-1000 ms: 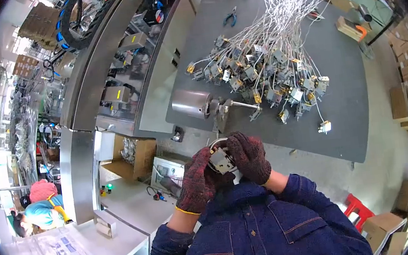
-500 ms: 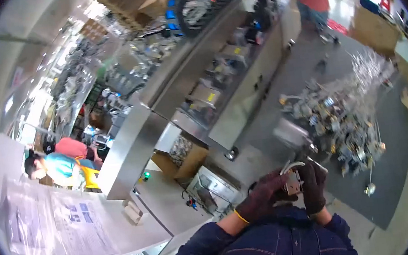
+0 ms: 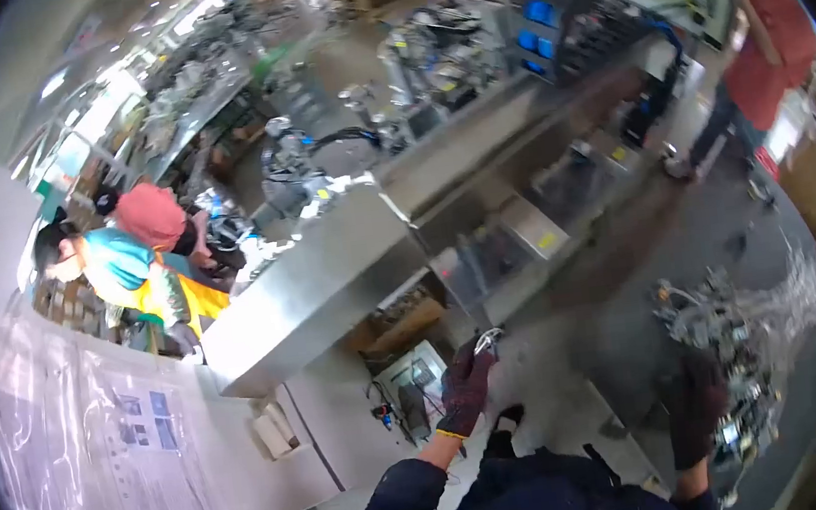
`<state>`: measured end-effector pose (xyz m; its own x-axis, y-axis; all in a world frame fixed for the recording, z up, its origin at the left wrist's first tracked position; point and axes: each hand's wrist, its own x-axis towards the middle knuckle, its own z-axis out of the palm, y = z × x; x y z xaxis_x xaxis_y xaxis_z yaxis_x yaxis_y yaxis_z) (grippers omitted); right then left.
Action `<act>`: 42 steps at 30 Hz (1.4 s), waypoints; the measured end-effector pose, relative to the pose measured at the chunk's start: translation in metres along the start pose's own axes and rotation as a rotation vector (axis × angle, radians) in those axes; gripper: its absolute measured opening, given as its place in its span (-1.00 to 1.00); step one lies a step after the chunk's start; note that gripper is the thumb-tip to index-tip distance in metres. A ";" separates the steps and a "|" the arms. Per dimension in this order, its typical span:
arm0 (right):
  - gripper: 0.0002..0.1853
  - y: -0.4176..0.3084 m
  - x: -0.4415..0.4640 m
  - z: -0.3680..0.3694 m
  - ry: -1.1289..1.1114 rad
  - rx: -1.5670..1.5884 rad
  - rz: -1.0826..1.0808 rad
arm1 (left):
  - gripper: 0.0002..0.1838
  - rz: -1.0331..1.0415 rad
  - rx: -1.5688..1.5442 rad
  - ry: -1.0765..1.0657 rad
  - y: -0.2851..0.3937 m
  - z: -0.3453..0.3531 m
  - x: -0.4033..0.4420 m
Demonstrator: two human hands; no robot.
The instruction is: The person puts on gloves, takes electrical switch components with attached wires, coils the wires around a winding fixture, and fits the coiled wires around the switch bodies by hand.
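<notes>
My left hand [image 3: 465, 384], in a dark knitted glove with a yellow cuff edge, is closed on a small part with a white looped cable [image 3: 487, 340]. It is held out over the floor, in front of the metal machine frame; most of the part is hidden by the fingers. My right hand [image 3: 697, 405], in the same kind of glove, is apart from it on the right. Motion blurs its fingers. It is beside and partly over a heap of small metal parts with pale wires [image 3: 734, 334] on a dark grey surface.
A long metal machine frame [image 3: 305, 282] crosses the middle, with a blue-black cable chain [image 3: 544, 33] above. A cardboard box [image 3: 406, 326] stands beneath. At left is a plastic-covered sheet [image 3: 146, 426] on a pale panel. One person [image 3: 771, 42] stands at upper right; others [image 3: 122, 262] bend over at left.
My hands have parted: the left moved left and forward with the white-cabled part, the right moved right and down towards the heap. The head view has turned left and up.
</notes>
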<state>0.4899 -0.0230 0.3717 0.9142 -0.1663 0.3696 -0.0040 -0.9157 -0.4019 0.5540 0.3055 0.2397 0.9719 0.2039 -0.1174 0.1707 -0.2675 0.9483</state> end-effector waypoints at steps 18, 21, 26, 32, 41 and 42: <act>-0.54 0.000 0.008 0.031 -0.124 0.024 0.137 | -0.60 -0.401 1.230 -0.166 -0.105 -0.171 0.208; -0.55 0.003 0.010 0.035 -0.125 0.008 0.103 | -0.60 -0.419 1.208 -0.154 -0.118 -0.178 0.208; -0.56 0.012 0.006 0.038 -0.107 -0.005 0.062 | -0.58 -0.397 1.182 -0.142 -0.127 -0.171 0.206; -0.57 0.079 -0.014 0.046 0.130 0.090 -0.530 | -0.54 0.011 1.051 -0.084 -0.072 -0.081 0.160; -0.55 0.186 -0.064 -0.010 -0.185 -0.188 0.634 | -0.49 0.666 0.602 -0.571 -0.081 0.081 -0.047; -0.48 0.180 -0.062 -0.019 -0.332 -0.419 0.685 | -0.48 0.634 0.564 -0.661 -0.105 0.088 -0.049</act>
<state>0.4247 -0.1841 0.2920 0.7266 -0.6746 -0.1306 -0.6859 -0.7232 -0.0803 0.5028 0.2409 0.1200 0.7753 -0.6295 0.0516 -0.5099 -0.5755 0.6394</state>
